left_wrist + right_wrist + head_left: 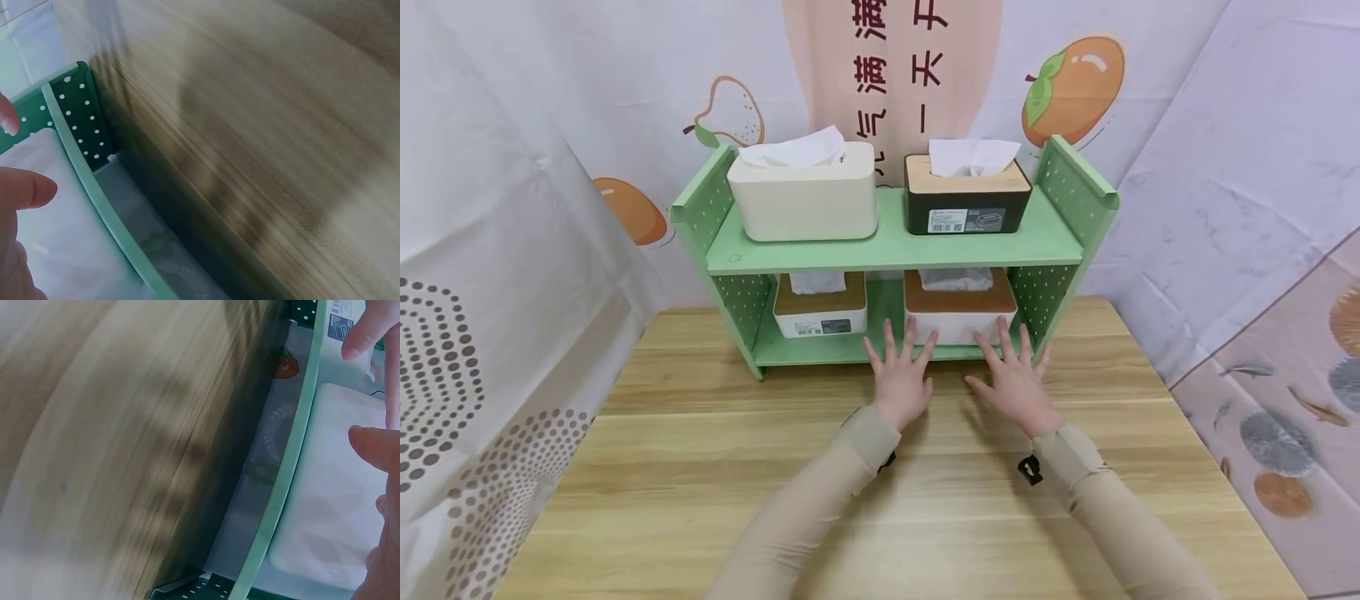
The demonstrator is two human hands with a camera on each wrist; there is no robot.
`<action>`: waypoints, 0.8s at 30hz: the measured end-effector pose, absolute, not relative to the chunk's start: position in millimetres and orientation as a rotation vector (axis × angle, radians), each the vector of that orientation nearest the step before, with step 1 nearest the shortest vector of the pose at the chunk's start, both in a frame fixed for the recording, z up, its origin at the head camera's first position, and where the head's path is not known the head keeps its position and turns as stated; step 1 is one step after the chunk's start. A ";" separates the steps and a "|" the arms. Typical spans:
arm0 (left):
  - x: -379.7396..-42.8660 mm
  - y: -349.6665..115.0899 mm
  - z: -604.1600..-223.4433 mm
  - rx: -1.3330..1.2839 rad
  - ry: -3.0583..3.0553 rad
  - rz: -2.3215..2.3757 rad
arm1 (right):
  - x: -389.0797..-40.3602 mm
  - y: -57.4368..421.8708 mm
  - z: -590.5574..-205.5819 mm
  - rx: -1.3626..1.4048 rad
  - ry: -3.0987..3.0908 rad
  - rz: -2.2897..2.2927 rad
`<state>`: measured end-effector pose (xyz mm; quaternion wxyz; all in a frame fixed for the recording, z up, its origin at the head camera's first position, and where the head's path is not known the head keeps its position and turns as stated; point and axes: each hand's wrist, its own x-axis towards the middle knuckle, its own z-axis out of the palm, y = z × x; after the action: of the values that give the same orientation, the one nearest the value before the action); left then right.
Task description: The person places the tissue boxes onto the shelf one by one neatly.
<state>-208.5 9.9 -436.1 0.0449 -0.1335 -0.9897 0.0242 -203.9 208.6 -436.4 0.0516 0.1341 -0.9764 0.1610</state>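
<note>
A white tissue box with a brown wooden lid [958, 329] stands on the lower level of a green two-tier shelf [805, 255], at the right. My left hand [901, 390] has its fingers spread by the box's left front, and my right hand [1018, 396] spreads its fingers by the right front. Whether the fingertips touch the box I cannot tell. In the right wrist view the box's smooth white front [331, 487] lies behind the shelf's lip, with my thumb [375, 447] above it. The left wrist view shows only part of my left hand. Neither hand holds anything.
Another white tissue box with a wooden lid [820, 323] sits at lower left. Above are a cream tissue box [805, 204] and a black tissue box with a light wooden lid [966, 212]. The shelf stands on a wooden table [955, 533] before a printed cloth [625, 75].
</note>
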 end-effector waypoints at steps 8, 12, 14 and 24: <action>-216.6 9.3 -434.6 -0.409 -3.027 0.083 | -210.9 205.9 -435.7 0.387 -2.962 0.460; -220.0 10.0 -433.5 -0.406 -3.036 0.058 | -213.4 205.0 -435.0 0.379 -2.984 0.465; -221.7 10.7 -432.3 -0.408 -3.031 0.050 | -215.3 204.2 -434.5 0.372 -2.987 0.483; -219.6 9.6 -430.1 -0.450 -2.948 0.005 | -214.8 201.1 -436.6 0.328 -2.957 0.486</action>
<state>-219.6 9.6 -430.1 0.0799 -0.1505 -0.9854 0.0015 -214.8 201.1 -436.6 0.0633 0.1086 -0.9789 0.1610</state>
